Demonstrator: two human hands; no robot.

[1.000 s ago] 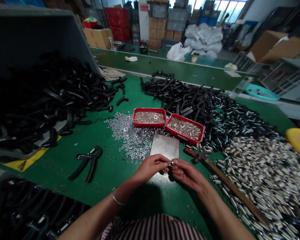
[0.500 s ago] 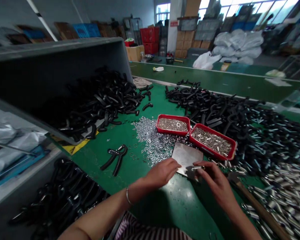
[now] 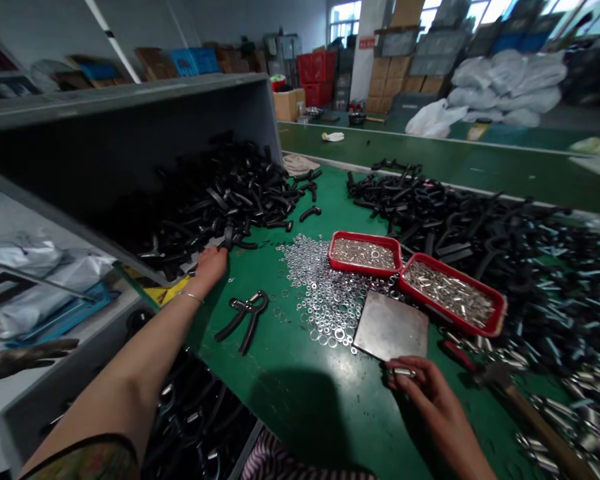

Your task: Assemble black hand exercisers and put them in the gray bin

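My left hand (image 3: 211,268) reaches to the front of a pile of black curved handles (image 3: 250,193), its fingers closed on a black handle (image 3: 229,235) at the pile's edge. Part of that grip is hidden. In the fingers of my right hand (image 3: 427,393) is a small shiny metal sleeve (image 3: 404,372), held low beside the near edge of a square metal plate (image 3: 393,327). A joined pair of black handles (image 3: 245,317) with a metal piece across it lies on the green table (image 3: 290,360). Loose metal rings (image 3: 325,293) spread left of the plate.
Two red trays (image 3: 365,270) of small metal parts stand behind the plate. A hammer (image 3: 525,407) lies to the right, by piles of metal sleeves (image 3: 593,413) and black parts (image 3: 555,287). A grey bin (image 3: 275,127) is tipped on its side. A dark gloved hand-like shape (image 3: 30,357) shows at left.
My left hand has left the metal plate and swung left to the black handles. My right hand has drawn back off the plate, still holding the metal sleeve. The view has shifted slightly left.
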